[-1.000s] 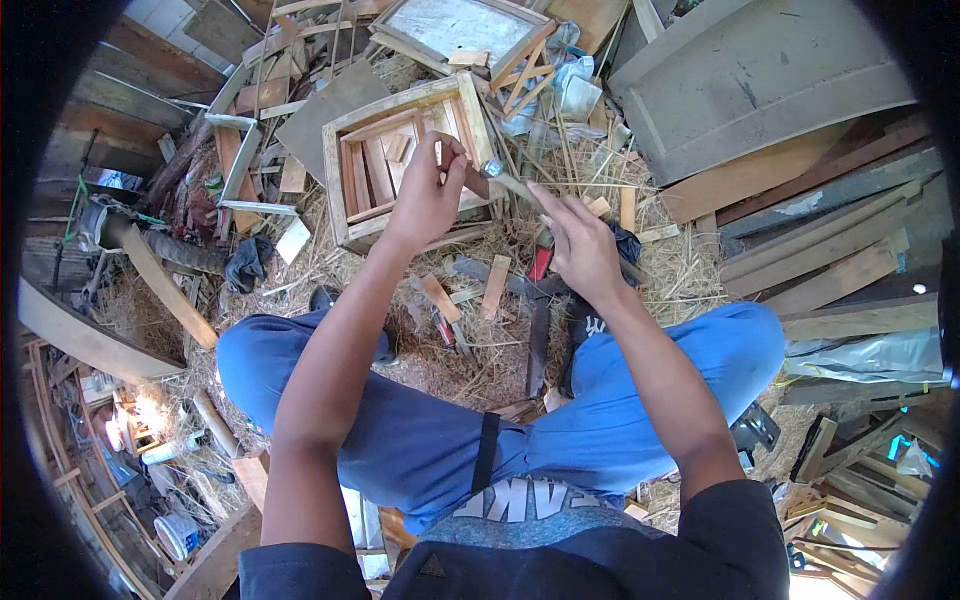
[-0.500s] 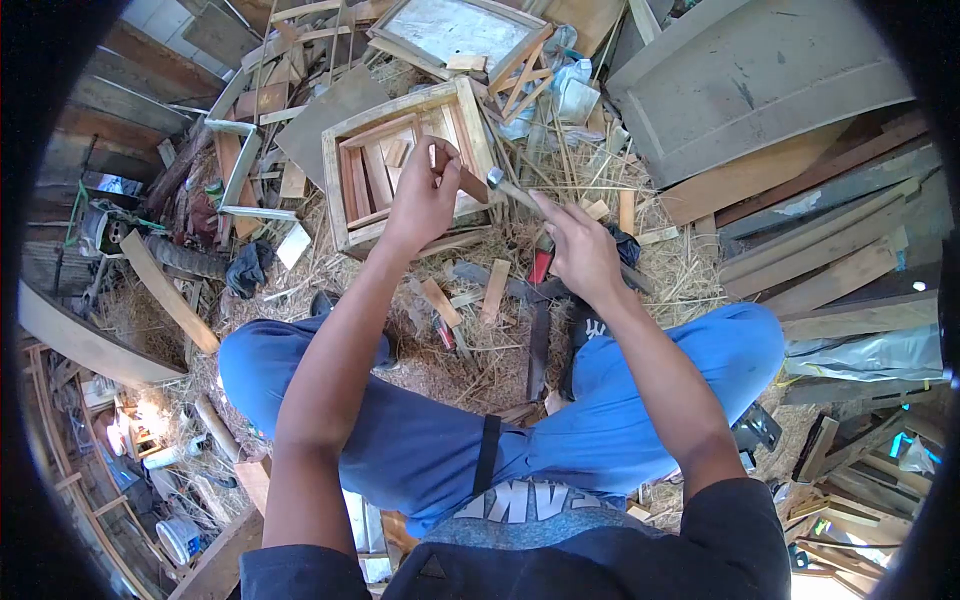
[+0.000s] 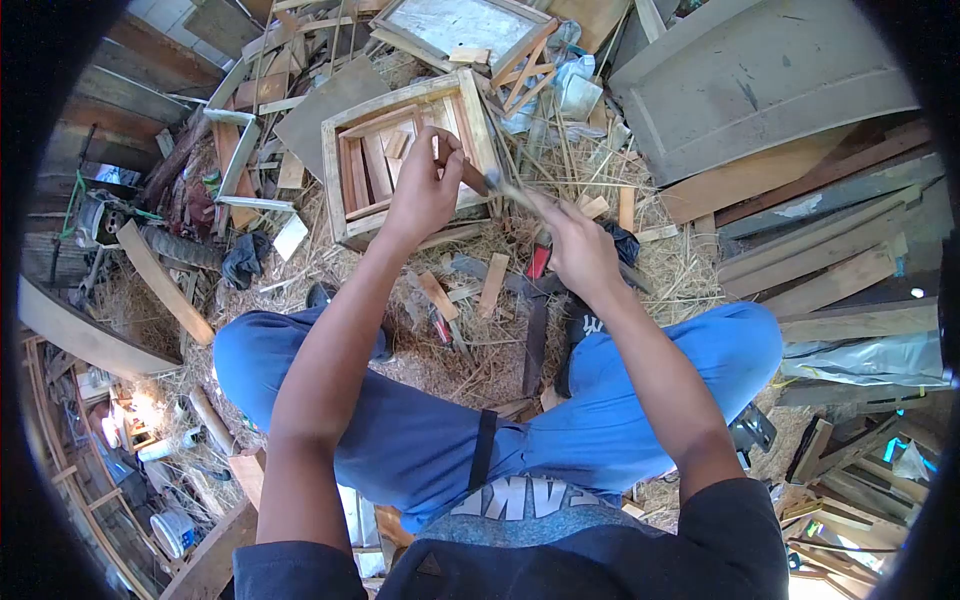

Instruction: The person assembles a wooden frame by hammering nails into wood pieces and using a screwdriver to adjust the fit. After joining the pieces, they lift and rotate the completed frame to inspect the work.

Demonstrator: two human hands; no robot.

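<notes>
- Over the near right corner of the wooden frame (image 3: pixel 333 180), which lies flat on the straw-covered floor (image 3: pixel 430 355), both hands meet.
- The left hand (image 3: pixel 425 190) is raised at that corner with fingertips pinched narrow. It seems to grip a short brown wood strip (image 3: pixel 472 178) that pokes out toward the right. Whether it also pinches something smaller, I cannot tell.
- The right hand (image 3: pixel 580 250) sits just outside the frame, on the person's side of the corner, closed around the handle of a hammer (image 3: pixel 510 188).
- The hammer's long axis runs slantwise from the right hand up toward the frame's corner. Its metal head lies just beside the left fingers and the strip's end, near or touching; blur hides which.
- From the hammer head, the strip lies toward the frame, so the left hand is the nearer hand to the frame and the right one stands farther out.
- Loose offcuts (image 3: pixel 493 283) lie in the straw between the frame and the person's knees.
</notes>
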